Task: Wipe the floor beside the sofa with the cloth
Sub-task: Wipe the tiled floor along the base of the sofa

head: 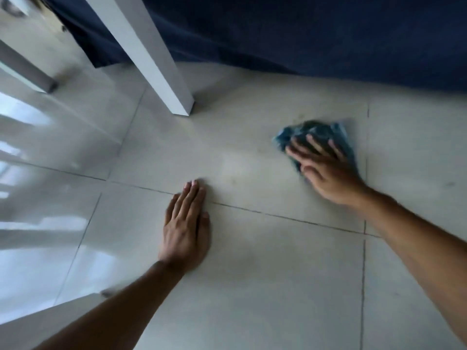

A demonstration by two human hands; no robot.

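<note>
A crumpled blue cloth [316, 131] lies on the pale tiled floor [252, 261], a short way in front of the dark blue sofa [303, 34]. My right hand [326, 168] presses down on the cloth with fingers spread over it; the image is blurred there. Flat on the tiles, palm down with fingers together, rests my left hand [185, 226], holding nothing. It lies to the left of the cloth and nearer to me.
A white table leg [156, 61] stands on the floor just left of the sofa's edge. Another grey leg [30, 72] stands at the far left. Bright window reflections cover the glossy tiles on the left. Dark grout lines cross the floor.
</note>
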